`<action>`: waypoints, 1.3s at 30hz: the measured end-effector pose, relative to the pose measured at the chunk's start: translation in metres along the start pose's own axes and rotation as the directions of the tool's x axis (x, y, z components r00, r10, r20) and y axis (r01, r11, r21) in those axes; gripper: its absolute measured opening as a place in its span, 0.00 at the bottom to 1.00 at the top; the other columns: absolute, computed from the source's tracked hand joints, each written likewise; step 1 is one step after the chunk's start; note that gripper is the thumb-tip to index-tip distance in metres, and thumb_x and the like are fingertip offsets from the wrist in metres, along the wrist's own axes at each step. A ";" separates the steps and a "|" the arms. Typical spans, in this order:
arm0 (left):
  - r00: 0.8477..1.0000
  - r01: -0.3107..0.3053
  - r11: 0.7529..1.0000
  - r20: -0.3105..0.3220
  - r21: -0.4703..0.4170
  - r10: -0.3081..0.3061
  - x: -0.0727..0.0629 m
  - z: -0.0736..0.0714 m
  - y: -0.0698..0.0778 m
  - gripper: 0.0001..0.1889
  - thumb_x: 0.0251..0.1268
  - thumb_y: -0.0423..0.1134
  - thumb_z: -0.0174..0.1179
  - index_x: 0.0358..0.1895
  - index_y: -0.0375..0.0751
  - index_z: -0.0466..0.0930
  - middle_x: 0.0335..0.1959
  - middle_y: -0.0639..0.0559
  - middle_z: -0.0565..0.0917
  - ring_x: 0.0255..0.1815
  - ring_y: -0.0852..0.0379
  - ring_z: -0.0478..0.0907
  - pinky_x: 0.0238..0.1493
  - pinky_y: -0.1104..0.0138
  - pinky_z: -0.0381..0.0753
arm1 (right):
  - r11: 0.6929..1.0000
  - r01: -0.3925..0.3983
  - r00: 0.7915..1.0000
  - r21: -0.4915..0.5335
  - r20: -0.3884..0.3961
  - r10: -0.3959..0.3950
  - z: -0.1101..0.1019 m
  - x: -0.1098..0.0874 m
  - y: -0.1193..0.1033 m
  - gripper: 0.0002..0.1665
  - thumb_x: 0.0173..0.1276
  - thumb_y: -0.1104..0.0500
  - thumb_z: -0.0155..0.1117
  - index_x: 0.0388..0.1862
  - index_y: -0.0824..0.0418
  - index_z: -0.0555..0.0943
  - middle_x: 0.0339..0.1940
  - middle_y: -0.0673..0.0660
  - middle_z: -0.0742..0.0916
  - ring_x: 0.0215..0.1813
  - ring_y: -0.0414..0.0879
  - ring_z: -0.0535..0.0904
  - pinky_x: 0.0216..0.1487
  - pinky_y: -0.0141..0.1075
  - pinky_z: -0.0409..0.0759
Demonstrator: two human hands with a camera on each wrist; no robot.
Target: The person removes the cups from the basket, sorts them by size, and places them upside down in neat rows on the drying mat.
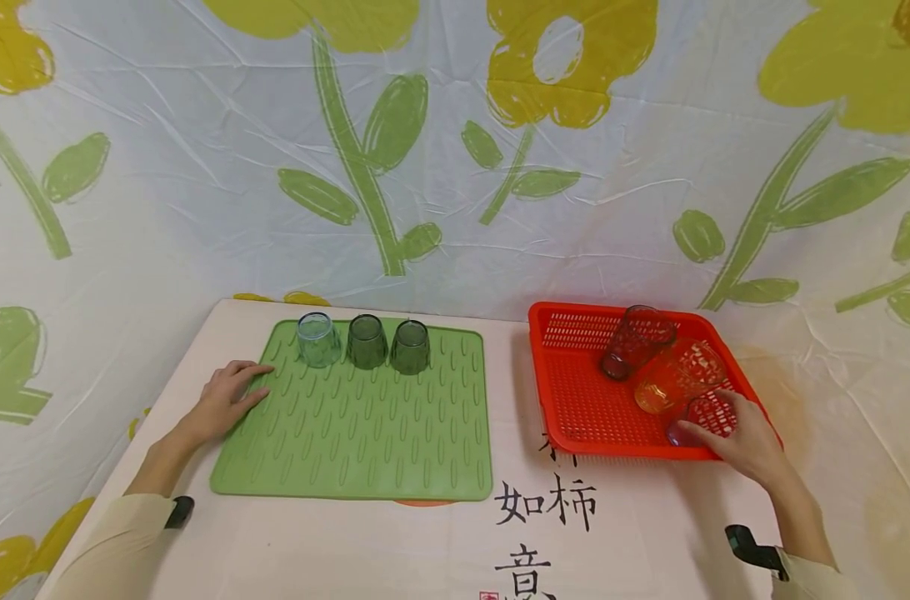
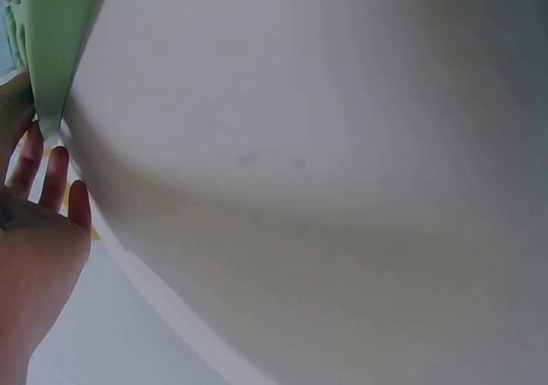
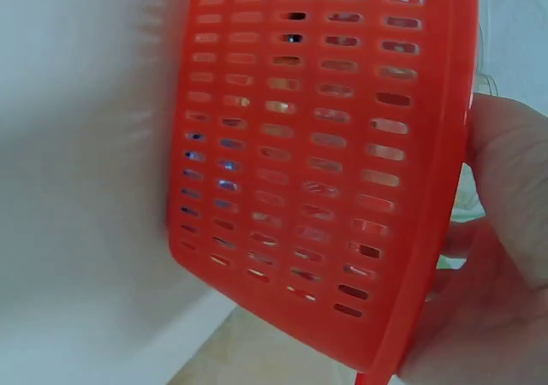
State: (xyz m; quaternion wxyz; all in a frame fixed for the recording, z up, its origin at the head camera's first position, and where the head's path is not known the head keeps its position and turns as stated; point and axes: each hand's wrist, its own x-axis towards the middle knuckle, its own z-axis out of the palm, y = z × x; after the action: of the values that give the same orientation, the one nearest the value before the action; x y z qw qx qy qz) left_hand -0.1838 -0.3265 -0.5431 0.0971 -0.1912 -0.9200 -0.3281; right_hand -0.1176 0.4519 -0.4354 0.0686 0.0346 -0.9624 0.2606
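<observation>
My left hand (image 1: 226, 400) rests at the left edge of a green drying mat (image 1: 365, 442), its fingers loosely extended and holding nothing. Three glasses stand in a row at the mat's back: a pale blue glass (image 1: 318, 342), a dark grey glass (image 1: 367, 342) and another dark grey glass (image 1: 411, 347). Inside the red basket (image 1: 575, 408), my right hand (image 1: 747, 437) grips a clear glass with a bluish base (image 1: 706, 417) between thumb and fingers. Beside it lie an amber glass (image 1: 661, 387) and a dark glass (image 1: 635, 342). The basket wall hides the gripped glass in the right wrist view.
The mat and basket sit apart on a pale table cover (image 1: 312, 542) with black written characters (image 1: 545, 504). Behind the table hangs a flowered cloth (image 1: 470, 233). The basket's raised rim (image 1: 635, 452) runs in front of the glasses in it.
</observation>
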 end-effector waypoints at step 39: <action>1.000 0.002 1.000 0.003 0.000 -0.002 0.000 -0.001 -0.001 0.19 0.70 0.29 0.65 0.62 0.28 0.77 0.56 0.27 0.74 0.53 0.29 0.67 0.49 0.38 0.62 | 0.998 0.059 0.997 0.013 -0.045 -0.058 -0.039 -0.001 -0.016 0.42 0.51 0.68 0.83 0.63 0.75 0.73 0.53 0.74 0.80 0.45 0.54 0.79 0.35 0.16 0.74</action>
State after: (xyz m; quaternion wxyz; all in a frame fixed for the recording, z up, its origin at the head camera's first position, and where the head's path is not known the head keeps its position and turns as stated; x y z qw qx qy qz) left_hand -0.1839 -0.3273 -0.5432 0.0953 -0.1907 -0.9204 -0.3278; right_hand -0.1105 0.4583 -0.3941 0.0973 0.0574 -0.9574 0.2659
